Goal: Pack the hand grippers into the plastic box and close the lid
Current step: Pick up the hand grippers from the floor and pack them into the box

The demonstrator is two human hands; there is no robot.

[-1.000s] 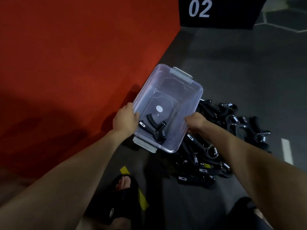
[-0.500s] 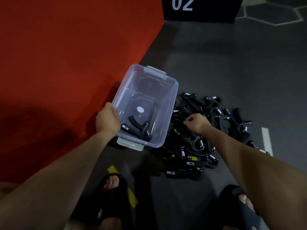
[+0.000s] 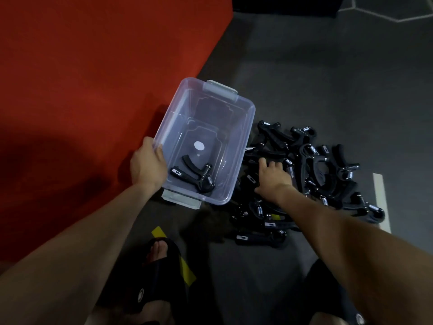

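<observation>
- The clear rectangular plastic box [image 3: 206, 127] with grey end latches sat lidless on the dark floor, just beside the red mat [image 3: 93, 78].
- My left hand [image 3: 148, 166] gripped the box's near-left rim, thumb curled inside.
- One black spring hand gripper [image 3: 193, 175] lay in the box's near end.
- My right hand [image 3: 273, 178], fingers spread, rested on the pile of black hand grippers [image 3: 311, 174] right of the box.

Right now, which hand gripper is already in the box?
The single hand gripper lying on the plastic box floor, near corner; all others sit piled on the floor to its right.
</observation>
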